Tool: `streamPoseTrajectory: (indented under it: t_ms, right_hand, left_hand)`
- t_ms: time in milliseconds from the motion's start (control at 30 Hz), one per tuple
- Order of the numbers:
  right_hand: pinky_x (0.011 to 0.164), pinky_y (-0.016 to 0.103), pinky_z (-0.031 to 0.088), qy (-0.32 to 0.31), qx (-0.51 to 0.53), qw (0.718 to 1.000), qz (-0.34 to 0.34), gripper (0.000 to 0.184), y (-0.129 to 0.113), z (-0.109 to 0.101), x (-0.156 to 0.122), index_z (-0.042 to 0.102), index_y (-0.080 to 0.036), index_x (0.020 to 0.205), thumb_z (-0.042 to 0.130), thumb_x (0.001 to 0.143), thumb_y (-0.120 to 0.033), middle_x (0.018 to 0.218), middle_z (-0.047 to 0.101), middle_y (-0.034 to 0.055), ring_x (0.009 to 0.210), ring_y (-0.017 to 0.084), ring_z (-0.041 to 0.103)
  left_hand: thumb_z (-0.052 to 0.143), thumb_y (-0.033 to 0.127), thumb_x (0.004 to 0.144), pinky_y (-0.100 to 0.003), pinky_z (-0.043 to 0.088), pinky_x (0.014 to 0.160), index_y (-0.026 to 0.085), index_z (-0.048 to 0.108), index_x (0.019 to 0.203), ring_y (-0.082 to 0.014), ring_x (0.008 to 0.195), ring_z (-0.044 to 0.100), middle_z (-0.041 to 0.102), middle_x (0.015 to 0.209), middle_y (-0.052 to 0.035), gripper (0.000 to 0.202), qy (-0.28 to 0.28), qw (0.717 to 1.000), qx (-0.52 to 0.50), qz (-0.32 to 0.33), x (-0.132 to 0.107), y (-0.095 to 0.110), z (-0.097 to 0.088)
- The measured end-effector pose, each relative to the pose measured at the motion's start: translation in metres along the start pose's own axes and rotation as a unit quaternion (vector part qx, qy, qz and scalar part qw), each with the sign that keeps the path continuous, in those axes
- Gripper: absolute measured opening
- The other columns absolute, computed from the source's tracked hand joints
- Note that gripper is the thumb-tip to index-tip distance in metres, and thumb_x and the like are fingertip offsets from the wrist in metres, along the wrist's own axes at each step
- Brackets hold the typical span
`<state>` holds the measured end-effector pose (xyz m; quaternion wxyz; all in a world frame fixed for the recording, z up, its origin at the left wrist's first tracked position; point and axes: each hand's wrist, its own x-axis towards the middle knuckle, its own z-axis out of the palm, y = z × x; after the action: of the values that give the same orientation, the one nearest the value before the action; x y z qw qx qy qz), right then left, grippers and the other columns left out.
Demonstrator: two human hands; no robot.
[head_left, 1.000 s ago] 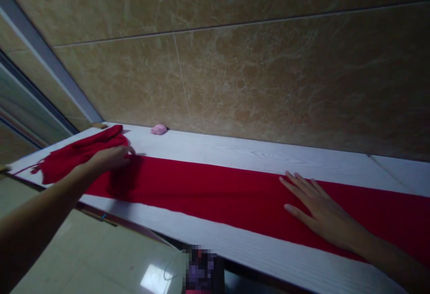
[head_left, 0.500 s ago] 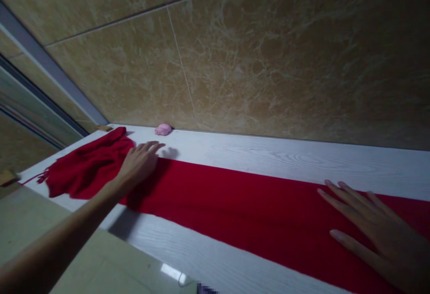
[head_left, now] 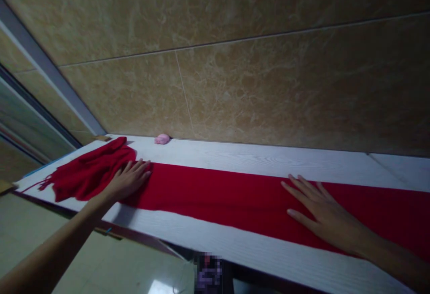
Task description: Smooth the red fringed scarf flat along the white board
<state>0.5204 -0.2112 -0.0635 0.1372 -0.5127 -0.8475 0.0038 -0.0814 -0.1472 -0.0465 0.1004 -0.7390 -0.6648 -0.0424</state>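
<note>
A long red scarf (head_left: 215, 195) stretches along a white wood-grain board. Its middle and right part lie smooth and flat, while the left end is bunched in folds, with fringe at the far left tip. My left hand (head_left: 129, 180) rests on the scarf beside the bunched part, fingers extended. On the flat stretch further right lies my right hand (head_left: 316, 209), fingers spread, palm down. Neither hand grips the cloth. The scarf's right end runs out of view.
A small pink object (head_left: 162, 138) sits at the board's back edge against the marbled tile wall (head_left: 235, 92). The white board (head_left: 188, 229) ends at the front above a tiled floor (head_left: 110, 262). A metal frame (head_left: 57, 74) stands at the left.
The view has tilted up and shifted. My left hand has lowered onto the scarf, and my right hand appears further left in view, still spread over the cloth.
</note>
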Motion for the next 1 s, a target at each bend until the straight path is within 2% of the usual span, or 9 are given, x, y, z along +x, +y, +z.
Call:
streamPoseTrajectory:
  t_ms: [67, 133, 200, 300, 433, 533, 667, 833, 1000]
  right_hand:
    - [0.111, 0.064, 0.039, 0.02, 0.029, 0.997, -0.064, 0.048, -0.031, -0.01, 0.004, 0.057, -0.03, 0.142, 0.049, 0.099, -0.049, 0.15, 0.052, 0.0102, 0.14, 0.035, 0.045]
    - [0.102, 0.05, 0.05, 0.013, 0.073, 0.989, -0.128, 0.03, -0.064, -0.015, 0.007, 0.07, -0.028, 0.123, 0.05, 0.102, -0.034, 0.13, 0.066, 0.0088, 0.121, 0.027, 0.059]
    - [0.092, 0.043, 0.052, -0.008, 0.098, 0.983, -0.157, 0.024, -0.091, -0.016, 0.008, 0.072, -0.024, 0.114, 0.052, 0.1, -0.026, 0.114, 0.068, 0.0076, 0.106, 0.023, 0.063]
    - [0.087, 0.041, 0.049, -0.029, 0.109, 0.983, -0.148, 0.02, -0.11, -0.011, 0.005, 0.071, -0.023, 0.11, 0.057, 0.097, -0.021, 0.104, 0.068, 0.006, 0.096, 0.022, 0.062]
    - [0.088, 0.04, 0.047, -0.038, 0.121, 0.985, -0.113, 0.018, -0.106, -0.009, 0.0, 0.072, -0.021, 0.107, 0.056, 0.098, -0.02, 0.103, 0.068, 0.0066, 0.096, 0.022, 0.063]
    - [0.085, 0.038, 0.047, -0.038, 0.147, 0.984, -0.09, 0.017, -0.099, -0.01, -0.002, 0.073, -0.021, 0.101, 0.056, 0.096, -0.019, 0.101, 0.068, 0.0063, 0.094, 0.022, 0.063]
    - [0.08, 0.034, 0.046, -0.022, 0.18, 0.981, -0.075, 0.02, -0.096, -0.007, -0.002, 0.071, -0.021, 0.091, 0.052, 0.096, -0.016, 0.095, 0.067, 0.0053, 0.088, 0.019, 0.062]
    - [0.083, 0.036, 0.045, -0.042, 0.131, 0.987, -0.078, 0.019, -0.097, -0.007, 0.0, 0.066, -0.018, 0.092, 0.048, 0.098, -0.015, 0.096, 0.066, 0.0067, 0.09, 0.02, 0.06]
    - [0.087, 0.035, 0.044, -0.056, 0.152, 0.984, -0.078, 0.004, -0.095, -0.013, -0.002, 0.064, -0.018, 0.093, 0.061, 0.094, -0.018, 0.1, 0.064, 0.0047, 0.093, 0.02, 0.059]
  left_hand:
    - [0.033, 0.047, 0.099, -0.067, 0.029, 0.116, 0.019, 0.05, 0.148, -0.04, 0.149, 0.028, 0.041, 0.158, -0.0137, 0.058, 0.014, 0.999, -0.036, -0.002, -0.008, 0.047, -0.014]
    - [0.034, 0.048, 0.102, -0.055, 0.03, 0.121, 0.023, 0.053, 0.145, -0.0304, 0.15, 0.03, 0.044, 0.157, -0.0085, 0.053, 0.005, 0.988, -0.122, 0.093, -0.02, 0.101, -0.028]
    - [0.032, 0.044, 0.105, -0.052, 0.024, 0.124, 0.031, 0.049, 0.147, -0.0239, 0.152, 0.028, 0.043, 0.159, -0.0017, 0.047, -0.019, 0.966, -0.179, 0.184, -0.034, 0.147, -0.036]
    - [0.036, 0.04, 0.106, -0.054, 0.023, 0.124, 0.036, 0.04, 0.152, -0.0235, 0.152, 0.028, 0.038, 0.161, -0.0004, 0.047, -0.027, 0.949, -0.197, 0.246, -0.051, 0.188, -0.038]
    - [0.051, 0.031, 0.101, -0.048, 0.043, 0.108, 0.03, 0.07, 0.121, -0.0252, 0.124, 0.057, 0.067, 0.132, -0.0039, 0.027, 0.03, 0.948, -0.188, 0.255, -0.061, 0.202, -0.037]
    - [0.06, 0.027, 0.097, -0.04, 0.05, 0.089, 0.025, 0.074, 0.102, -0.0215, 0.093, 0.064, 0.074, 0.1, -0.0034, 0.015, 0.036, 0.945, -0.207, 0.25, -0.062, 0.209, -0.036]
    - [0.061, 0.027, 0.096, -0.033, 0.051, 0.081, 0.024, 0.074, 0.098, -0.019, 0.088, 0.064, 0.073, 0.098, -0.0037, 0.013, 0.032, 0.925, -0.245, 0.29, -0.06, 0.217, -0.031]
    - [0.054, 0.025, 0.1, -0.031, 0.051, 0.08, 0.021, 0.07, 0.097, -0.0186, 0.086, 0.064, 0.071, 0.095, -0.0036, 0.017, 0.043, 0.932, -0.165, 0.319, -0.06, 0.22, -0.032]
    - [0.05, 0.024, 0.101, -0.03, 0.049, 0.077, 0.02, 0.065, 0.096, -0.0176, 0.083, 0.062, 0.068, 0.093, -0.0032, 0.017, 0.038, 0.933, -0.143, 0.327, -0.061, 0.22, -0.034]
